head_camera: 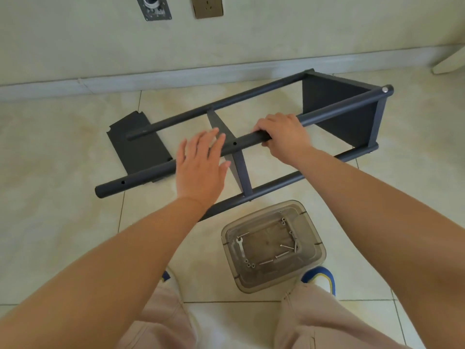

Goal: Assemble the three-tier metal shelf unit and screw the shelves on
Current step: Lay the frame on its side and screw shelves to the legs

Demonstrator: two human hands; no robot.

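Note:
A dark grey metal shelf frame (pixel 347 107) lies on its side on the tiled floor, with one shelf fixed at its right end and a middle shelf (pixel 239 167) between the tubes. A loose third shelf panel (pixel 136 144) lies flat on the floor at the left, under the tube ends. My right hand (pixel 281 134) grips the upper near tube (pixel 141 176) just right of a screw hole. My left hand (pixel 201 165) hovers with straight, spread fingers over the same tube. A clear plastic box (pixel 273 245) near my feet holds several screws, nuts and a small wrench.
The wall and its baseboard (pixel 176 76) run close behind the frame. A wall socket (pixel 206 6) and a metal plate (pixel 153 7) sit on the wall. My knees and blue-and-white shoes (pixel 322 279) are at the bottom. A pale object's corner (pixel 450 60) shows at the far right.

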